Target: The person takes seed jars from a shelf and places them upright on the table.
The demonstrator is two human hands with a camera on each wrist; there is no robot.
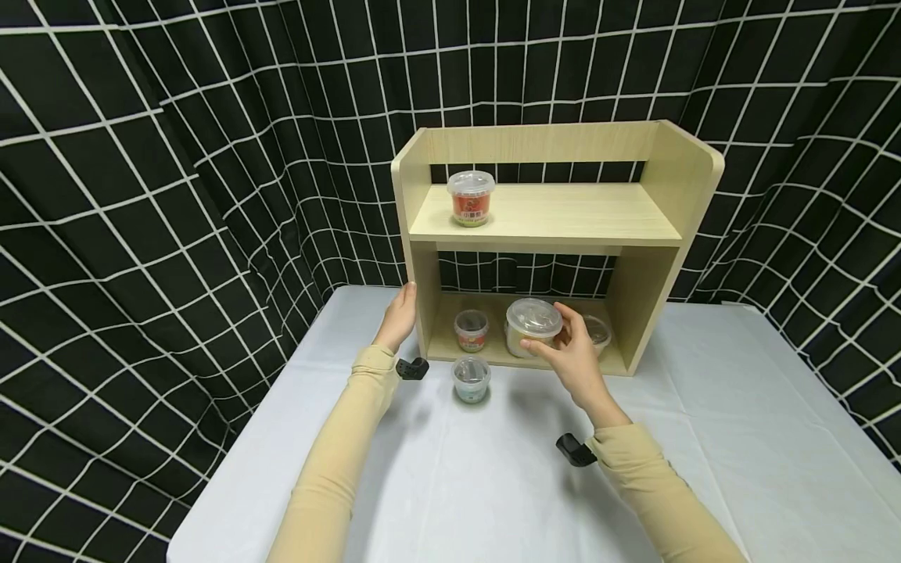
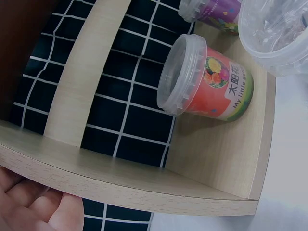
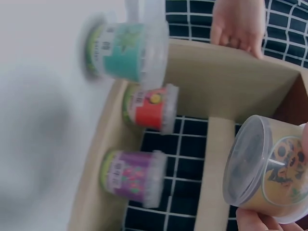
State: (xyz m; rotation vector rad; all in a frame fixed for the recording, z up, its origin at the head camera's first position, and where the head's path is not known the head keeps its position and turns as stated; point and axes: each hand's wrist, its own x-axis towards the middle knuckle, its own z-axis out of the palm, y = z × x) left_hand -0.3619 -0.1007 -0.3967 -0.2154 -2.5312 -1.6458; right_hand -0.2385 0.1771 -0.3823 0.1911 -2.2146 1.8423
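Observation:
My right hand (image 1: 573,356) grips a round tub (image 1: 533,332) with a clear lid and a yellow sunflower label (image 3: 288,168), at the front of the shelf's lower level. Another clear-lidded tub (image 1: 598,335) is partly hidden behind that hand. My left hand (image 1: 399,317) rests against the outside of the wooden shelf's left panel (image 2: 120,180), holding no tub. A red-labelled tub (image 2: 211,86) stands on the lower level near this panel, beside a purple-labelled tub (image 3: 132,177). On the white table, just before the shelf, sits a teal-labelled tub (image 1: 471,381).
On the shelf's upper level (image 1: 577,211), a red-labelled tub (image 1: 471,202) stands near the left end. The shelf's right panel (image 1: 644,274) rises beyond my right hand. Black cloth (image 1: 176,195) with white grid lines hangs behind and beside the table (image 1: 436,469).

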